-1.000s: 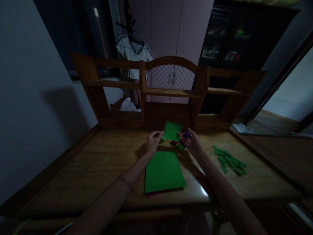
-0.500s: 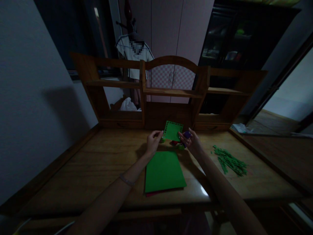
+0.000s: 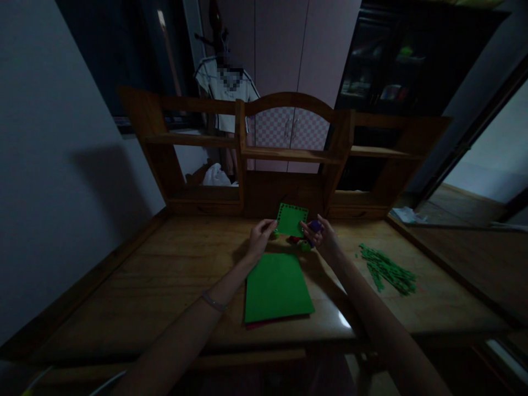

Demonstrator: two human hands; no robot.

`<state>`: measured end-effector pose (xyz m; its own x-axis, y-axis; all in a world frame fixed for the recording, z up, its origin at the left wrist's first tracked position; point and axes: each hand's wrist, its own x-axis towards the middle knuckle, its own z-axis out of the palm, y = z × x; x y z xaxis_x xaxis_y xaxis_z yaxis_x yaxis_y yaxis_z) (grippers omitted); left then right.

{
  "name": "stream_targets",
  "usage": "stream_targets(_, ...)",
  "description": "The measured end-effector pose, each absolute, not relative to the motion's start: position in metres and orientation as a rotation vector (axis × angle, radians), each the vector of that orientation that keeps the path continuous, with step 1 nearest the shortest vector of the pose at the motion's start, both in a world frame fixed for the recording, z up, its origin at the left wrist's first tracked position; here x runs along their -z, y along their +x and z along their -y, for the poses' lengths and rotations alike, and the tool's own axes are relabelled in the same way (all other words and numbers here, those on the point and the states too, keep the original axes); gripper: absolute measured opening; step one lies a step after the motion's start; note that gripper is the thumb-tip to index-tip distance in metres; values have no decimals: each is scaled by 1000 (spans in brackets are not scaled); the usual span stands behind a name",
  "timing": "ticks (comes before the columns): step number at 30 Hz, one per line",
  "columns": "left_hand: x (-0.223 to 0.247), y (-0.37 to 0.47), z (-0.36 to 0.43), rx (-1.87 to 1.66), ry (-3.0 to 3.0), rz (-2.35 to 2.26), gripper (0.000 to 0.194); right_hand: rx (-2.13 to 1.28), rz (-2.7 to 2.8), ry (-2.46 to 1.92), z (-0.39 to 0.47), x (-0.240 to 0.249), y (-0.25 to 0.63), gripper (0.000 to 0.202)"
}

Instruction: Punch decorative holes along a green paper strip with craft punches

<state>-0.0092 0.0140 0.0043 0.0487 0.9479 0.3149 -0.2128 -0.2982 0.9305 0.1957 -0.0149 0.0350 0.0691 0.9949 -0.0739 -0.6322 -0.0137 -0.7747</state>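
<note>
A small green square sheet [image 3: 292,221] is held up over the desk, with a row of dark holes or marks along its left, top and right edges. My left hand [image 3: 260,237] pinches its left edge between thumb and fingers. At the right edge, my right hand [image 3: 323,237] has its fingers curled round a small rounded purple object [image 3: 315,226]; its kind is too dark to make out. Just below the sheet are a red item [image 3: 294,240] and a light green item [image 3: 306,247], partly hidden. A stack of larger green sheets [image 3: 278,289] lies nearer me, with a red edge underneath.
A heap of thin green strips [image 3: 388,269] lies on the wooden desk [image 3: 165,275] to the right. Along the back stands a wooden shelf unit [image 3: 291,155] with drawers. A wall [image 3: 74,192] borders the left side.
Hands and green sheet stay in nearly the same place; the sheet's tilt and the left fingers have shifted very slightly. Nothing was let go.
</note>
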Motion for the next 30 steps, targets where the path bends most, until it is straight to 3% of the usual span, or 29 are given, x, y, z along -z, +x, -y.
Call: stream_targets(30,-1,-11,-19,-1575,1456,-1015,36,-1366,654,-832,13,-32,192,21)
